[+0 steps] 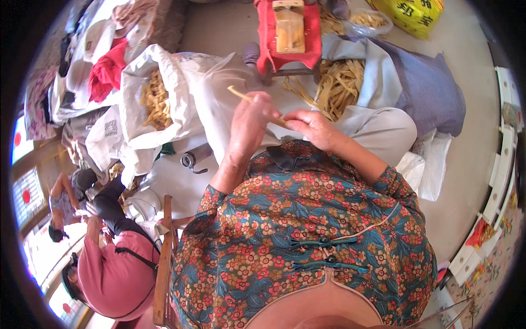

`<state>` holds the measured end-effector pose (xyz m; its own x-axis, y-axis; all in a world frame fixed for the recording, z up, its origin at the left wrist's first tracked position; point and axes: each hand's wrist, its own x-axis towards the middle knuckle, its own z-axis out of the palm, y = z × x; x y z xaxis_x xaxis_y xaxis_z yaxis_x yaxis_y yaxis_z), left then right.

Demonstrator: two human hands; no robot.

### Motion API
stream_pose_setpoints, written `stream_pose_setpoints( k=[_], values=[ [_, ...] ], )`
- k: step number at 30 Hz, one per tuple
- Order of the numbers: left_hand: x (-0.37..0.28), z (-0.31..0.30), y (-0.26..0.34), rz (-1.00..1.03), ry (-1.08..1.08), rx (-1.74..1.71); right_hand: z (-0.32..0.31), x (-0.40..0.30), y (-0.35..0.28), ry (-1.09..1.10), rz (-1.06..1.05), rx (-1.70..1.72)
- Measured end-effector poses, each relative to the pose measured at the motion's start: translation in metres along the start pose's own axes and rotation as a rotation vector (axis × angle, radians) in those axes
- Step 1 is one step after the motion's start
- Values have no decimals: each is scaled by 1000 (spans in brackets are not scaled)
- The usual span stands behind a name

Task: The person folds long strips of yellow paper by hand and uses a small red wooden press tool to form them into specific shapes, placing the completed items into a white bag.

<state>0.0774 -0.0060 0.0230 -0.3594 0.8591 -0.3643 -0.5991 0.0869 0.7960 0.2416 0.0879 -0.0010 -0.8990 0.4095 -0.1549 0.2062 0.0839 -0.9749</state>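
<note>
A narrow pale-yellow strip (239, 93), perhaps dried plant fibre, runs between my two hands above my lap. My left hand (251, 117) is closed around it, and one end pokes out past the fingers to the upper left. The fingertips of my right hand (314, 126) pinch the strip's other part. Just beyond my right hand, long flat yellowish strips (341, 86) spill from a blue-grey cloth sack (427, 86). To the left, an open white woven sack (131, 111) holds many short folded yellowish pieces (157, 103).
Ahead stands a small stool with red cloth (267, 37) and a wooden block (290, 37). A dark flask (196, 158) lies on the left. Beyond are a clear bowl (384, 28) and a yellow bag (411, 16) bearing writing. Two people sit left, one in pink (119, 275), beside a wooden chair (162, 263).
</note>
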Motion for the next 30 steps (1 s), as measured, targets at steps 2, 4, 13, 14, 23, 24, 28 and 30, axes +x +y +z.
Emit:
stream_pose_setpoints(
  k=[2, 4, 13, 14, 23, 24, 28, 30],
  values=[
    [-3, -4, 1, 106, -111, 239, -6, 12, -14, 119, -126, 31],
    [-7, 1, 5, 101, -185, 430, -15, 18, -34, 204, -225, 47],
    [7, 32, 16, 355, -41, 1235, -18, 30, -58, 346, -529, -151],
    [7, 38, 11, 671, -52, 1195, -24, 29, -62, 389, -503, -147],
    [9, 21, 3, -366, -202, -272, -12, 10, -58, 333, -725, -536],
    [20, 15, -8, -332, -226, -339, -5, 9, -52, 330, -709, -525],
    [40, 6, -34, -336, -148, -337, 3, 0, -40, 268, -363, -79],
    [33, 30, -29, -364, -45, -286, -6, -4, -43, 248, -141, 174]
  ],
)
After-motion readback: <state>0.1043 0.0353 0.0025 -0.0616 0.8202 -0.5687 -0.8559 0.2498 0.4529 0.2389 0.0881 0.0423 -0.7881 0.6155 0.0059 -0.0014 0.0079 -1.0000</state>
